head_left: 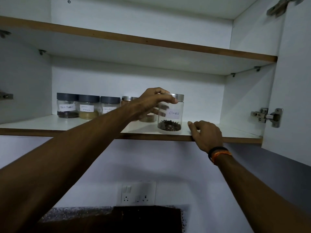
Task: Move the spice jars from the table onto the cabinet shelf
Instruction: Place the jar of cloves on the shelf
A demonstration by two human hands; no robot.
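Observation:
A clear jar labelled "Cloves" (pixel 171 117) with a silver lid stands on the lower cabinet shelf (pixel 235 132). My left hand (pixel 151 103) reaches in from the left and grips the jar round its top, thumb across the front below the lid. My right hand (pixel 206 133) rests on the shelf's front edge just right of the jar, fingers loosely bent, holding nothing. Further left on the shelf stand three dark-lidded jars: black pepper (pixel 67 105), a masala jar (pixel 88 107) and a third (pixel 109 105). A silver-lidded jar (pixel 127 99) is partly hidden behind my left hand.
An upper shelf (pixel 168 43) spans the cabinet above. The open cabinet door (pixel 292 98) with its hinge (pixel 267 116) stands at the right. Below on the wall is a switch and socket plate (pixel 138 193), and a dark surface (pixel 117 219) lies at the bottom.

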